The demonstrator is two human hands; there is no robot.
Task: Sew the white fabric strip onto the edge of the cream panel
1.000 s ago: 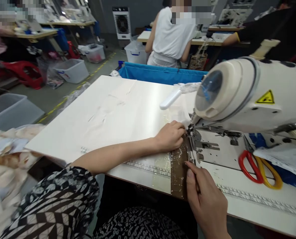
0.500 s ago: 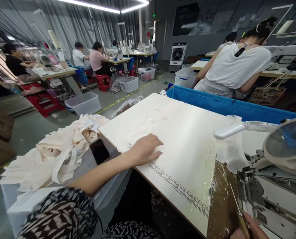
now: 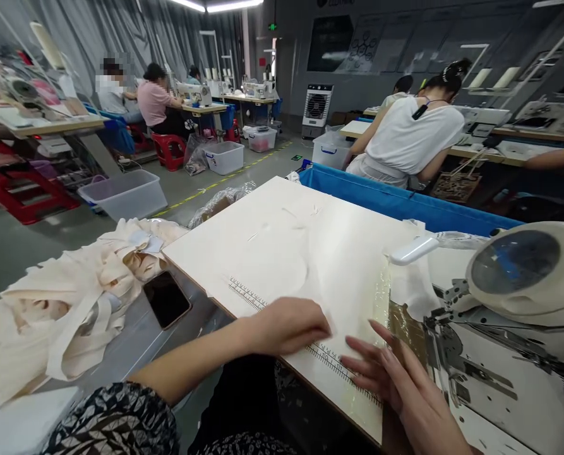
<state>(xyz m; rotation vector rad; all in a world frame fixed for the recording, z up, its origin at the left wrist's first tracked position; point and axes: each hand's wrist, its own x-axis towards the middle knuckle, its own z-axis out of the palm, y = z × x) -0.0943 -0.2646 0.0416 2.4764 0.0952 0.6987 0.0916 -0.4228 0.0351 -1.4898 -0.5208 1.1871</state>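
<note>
Over the front edge of the white tabletop [image 3: 348, 253], my left hand [image 3: 294, 325] has its fingers curled together. Whether anything is pinched in them is hidden. To its right, my right hand [image 3: 400, 379] is held with the fingers apart, nothing seen in them, above the printed ruler scale [image 3: 326, 357]. A faint white piece with a curved edge [image 3: 282, 256], perhaps cloth, lies flat on the top beyond my left hand. A few thread scraps [image 3: 315, 209] lie near the far corner.
A sewing machine [image 3: 513, 354] with a round lamp-like head stands at right. Cream cloth pieces [image 3: 73, 297] are heaped at left beside a phone [image 3: 167, 299]. A blue fabric bin [image 3: 381, 193] borders the far side. A co-worker in white [image 3: 405, 139] sits beyond it.
My right hand has come up and left over the table; the wooden-handled pointed tool it held is out of sight. My left hand has moved right and nearer, its fingers now curled. The view turned right.
</note>
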